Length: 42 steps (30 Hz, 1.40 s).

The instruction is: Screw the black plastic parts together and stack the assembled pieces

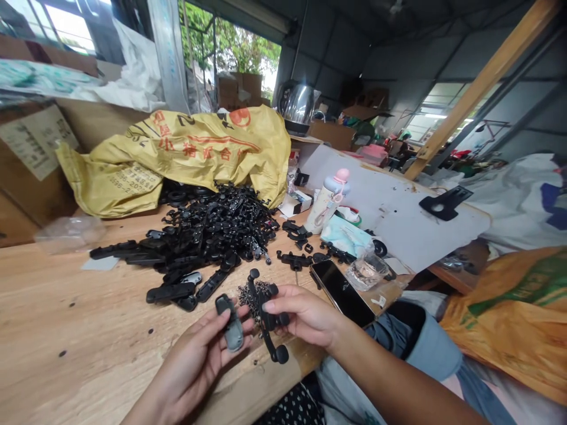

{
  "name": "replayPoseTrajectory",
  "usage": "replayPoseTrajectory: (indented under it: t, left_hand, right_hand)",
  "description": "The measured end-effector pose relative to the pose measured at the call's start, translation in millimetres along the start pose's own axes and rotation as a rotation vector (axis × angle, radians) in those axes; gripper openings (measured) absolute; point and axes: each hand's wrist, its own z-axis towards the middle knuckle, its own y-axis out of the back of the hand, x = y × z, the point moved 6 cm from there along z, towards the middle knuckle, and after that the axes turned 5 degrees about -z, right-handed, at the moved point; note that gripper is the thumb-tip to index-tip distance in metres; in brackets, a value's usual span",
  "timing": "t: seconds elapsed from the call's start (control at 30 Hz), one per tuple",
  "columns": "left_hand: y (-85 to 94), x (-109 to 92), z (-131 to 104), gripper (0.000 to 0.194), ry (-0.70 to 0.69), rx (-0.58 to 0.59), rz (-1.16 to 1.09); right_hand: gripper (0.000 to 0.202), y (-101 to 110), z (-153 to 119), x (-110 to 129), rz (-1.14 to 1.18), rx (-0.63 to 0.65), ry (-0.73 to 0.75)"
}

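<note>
My left hand [201, 354] holds a grey oval plastic shell [233, 330], its hollow side up, with the thumb on its upper end. In my right hand [308, 316] is a black part with several arms and round knobbed ends [268, 324], gripped between thumb and fingers. The two pieces are close together but apart, above the table's front edge. Behind the black part lies a small heap of tiny screws [251, 298], partly hidden by it. Farther back spreads a large pile of black plastic parts [217, 224].
A yellow sack [199, 153] lies behind the pile. On the right are a phone [343, 292], a clear dish [367, 270], a bottle [325, 203] and a blue packet [348, 236]. A clear plastic tub [71, 233] stands at the left.
</note>
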Motion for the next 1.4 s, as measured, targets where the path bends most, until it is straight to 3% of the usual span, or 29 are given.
replayPoseTrajectory:
  t: [0.17,0.4,0.77,0.97,1.4]
  left_hand:
    - [-15.3,9,-14,0.027,0.029,0.129,-0.031]
    - [-21.5,16,-21,0.041,0.058,0.179,-0.060]
    - [-17.1,15,-20,0.048,0.040,0.119,-0.035]
    - [-23.9,17,-18,0.045,0.065,0.215,-0.069]
    - [-23.3,16,-20,0.047,0.053,0.162,-0.038]
  right_hand:
    - [0.029,-1,-3,-2,0.003,-0.026,-0.012]
    - [0.026,-13,-6,0,-0.003,-0.008,0.040]
    - [0.026,-11,-4,0,-0.044,-0.027,0.045]
    - [0.025,-12,-6,2,-0.044,-0.018,0.065]
    - [0.027,-8,-8,3,-0.147,-0.077,0.064]
